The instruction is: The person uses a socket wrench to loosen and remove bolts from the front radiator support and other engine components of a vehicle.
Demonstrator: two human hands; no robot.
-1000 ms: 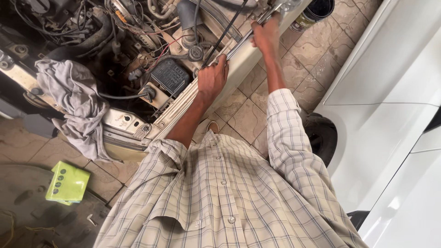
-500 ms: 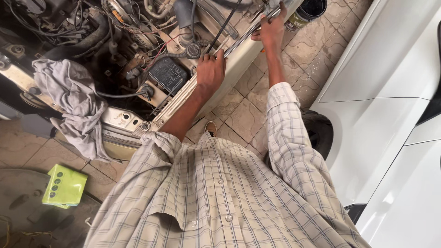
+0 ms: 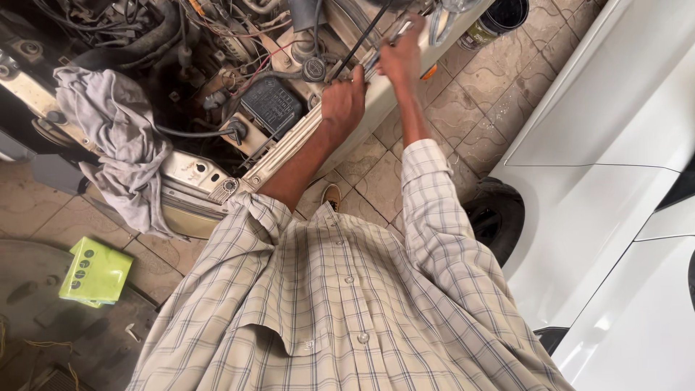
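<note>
Overhead, two hands, left hand (image 3: 342, 101) and right hand (image 3: 400, 59), grip one wrench (image 3: 391, 40)

Left hand (image 3: 343, 101) shifted up beside right hand (image 3: 399, 59).

You are standing in a car repair workshop, leaning over an open engine bay (image 3: 239, 87) that is showing tangled wires, hoses and a black ribbed box (image 3: 271, 107). A grey rag (image 3: 116, 137) is hanging over the car's front edge. A white car (image 3: 615, 188) is sitting just beside you on the right, its black tyre (image 3: 499, 217) resting on the tiled floor (image 3: 463, 116) (stained and dusty, as garage floors are). A can (image 3: 496, 18) is standing on the tiles, and a yellow-green cloth (image 3: 94, 271) is lying nearby.
</note>
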